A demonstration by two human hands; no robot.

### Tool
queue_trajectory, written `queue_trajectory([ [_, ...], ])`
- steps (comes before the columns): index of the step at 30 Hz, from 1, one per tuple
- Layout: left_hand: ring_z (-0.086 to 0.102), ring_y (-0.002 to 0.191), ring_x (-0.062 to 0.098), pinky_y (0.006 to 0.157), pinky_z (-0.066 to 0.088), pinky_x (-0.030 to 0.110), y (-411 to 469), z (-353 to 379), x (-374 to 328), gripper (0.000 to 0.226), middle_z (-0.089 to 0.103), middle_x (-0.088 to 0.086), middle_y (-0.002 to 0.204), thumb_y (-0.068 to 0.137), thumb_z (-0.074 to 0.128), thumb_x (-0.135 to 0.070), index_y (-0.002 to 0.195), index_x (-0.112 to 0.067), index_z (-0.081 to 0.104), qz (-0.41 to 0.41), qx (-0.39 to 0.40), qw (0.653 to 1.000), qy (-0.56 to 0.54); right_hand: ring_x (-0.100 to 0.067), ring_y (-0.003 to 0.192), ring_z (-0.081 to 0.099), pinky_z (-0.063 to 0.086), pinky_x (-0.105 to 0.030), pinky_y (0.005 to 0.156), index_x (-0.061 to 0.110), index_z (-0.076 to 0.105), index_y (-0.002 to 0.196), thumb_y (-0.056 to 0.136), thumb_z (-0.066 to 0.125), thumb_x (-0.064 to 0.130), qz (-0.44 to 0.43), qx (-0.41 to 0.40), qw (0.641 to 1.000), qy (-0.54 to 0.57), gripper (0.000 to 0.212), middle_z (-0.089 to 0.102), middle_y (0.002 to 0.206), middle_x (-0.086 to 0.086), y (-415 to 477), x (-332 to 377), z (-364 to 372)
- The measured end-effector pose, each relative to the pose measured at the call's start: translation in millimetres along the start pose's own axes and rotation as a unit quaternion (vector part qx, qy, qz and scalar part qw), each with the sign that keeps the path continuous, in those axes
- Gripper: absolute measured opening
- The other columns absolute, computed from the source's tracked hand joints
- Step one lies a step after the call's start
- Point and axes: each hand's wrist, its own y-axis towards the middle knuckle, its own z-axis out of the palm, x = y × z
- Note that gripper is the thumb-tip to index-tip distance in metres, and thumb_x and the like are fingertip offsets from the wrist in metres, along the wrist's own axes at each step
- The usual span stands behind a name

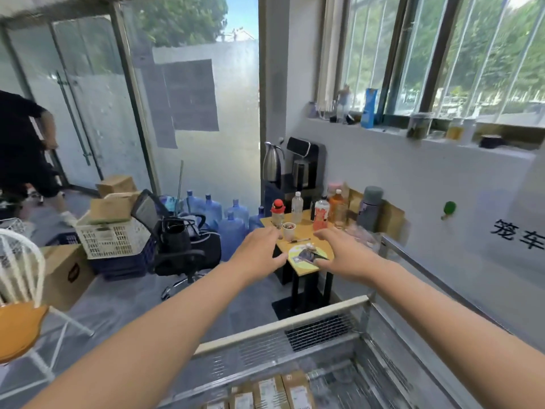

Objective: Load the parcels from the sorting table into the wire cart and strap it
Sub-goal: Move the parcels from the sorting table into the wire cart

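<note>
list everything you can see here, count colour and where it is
wire cart: one, grey metal, bottom right
parcels: several, brown with white labels, inside the cart
small table: one, yellow top, centre
bottles: several, mixed colours, back of the table
paper cup: one, white, on the table
water jugs: several, blue, floor left of the table
office chair: one, black, left of the jugs
stacked crates: two, white over dark blue, left
cardboard boxes: several, brown, left side
other person: one, dark clothes, far left
left grip: one, bare, open, held forward, empty
right grip: one, bare, open, held forward, empty
</note>
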Motion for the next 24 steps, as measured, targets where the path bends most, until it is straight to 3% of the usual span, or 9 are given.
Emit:
queue_trajectory([
  [6,0.042,0.130,0.021,0.108,0.037,0.033,0,18,-39,0.048,0.049,0.005,0.137,0.096,0.059,-0.032,0.137,-0.011,0.047,0.022,0.042,0.999,-0.027,-0.016,0.135,0.042,0.037,-0.035,0.112,0.018,0.036,0.149,0.092,0.062,0.036,0.048,0.012,0.999,0.021,0.065,0.038,0.151,0.002,-49,-36,-1],
  [9,0.044,0.127,0.021,0.106,0.039,0.036,-1,32,-58,0.047,0.050,0.006,0.135,0.095,0.060,-0.033,0.135,-0.011,0.048,0.059,0.064,0.996,-0.012,-0.016,0.142,0.032,0.032,-0.035,0.116,0.018,0.033,0.151,0.093,0.060,0.034,0.086,0.012,0.996,0.016,0.066,0.032,0.156,0.000,-76,-48,-9],
  [12,0.044,0.127,0.020,0.106,0.039,0.036,1,40,-74,0.048,0.050,0.003,0.135,0.095,0.059,-0.034,0.136,-0.013,0.047,0.099,0.066,0.993,-0.017,-0.017,0.141,0.033,0.031,-0.033,0.115,0.017,0.031,0.151,0.095,0.058,0.032,0.118,0.006,0.993,0.003,0.064,0.032,0.155,0.000,-99,-50,-21],
  [19,0.039,0.130,0.018,0.106,0.034,0.031,-4,44,-93,0.048,0.047,0.002,0.138,0.098,0.055,-0.034,0.140,-0.013,0.044,0.204,0.075,0.975,-0.046,-0.016,0.138,0.036,0.033,-0.036,0.114,0.018,0.035,0.148,0.094,0.059,0.034,0.212,-0.054,0.976,-0.013,0.061,0.038,0.150,0.000,-139,-25,-26],
  [24,0.039,0.132,0.018,0.110,0.036,0.035,-19,43,-86,0.049,0.046,0.000,0.139,0.096,0.056,-0.036,0.139,-0.014,0.045,0.268,0.097,0.957,-0.061,-0.017,0.137,0.038,0.037,-0.036,0.110,0.019,0.034,0.148,0.093,0.060,0.037,0.283,-0.044,0.957,-0.034,0.063,0.038,0.148,0.001,-167,13,-10],
])
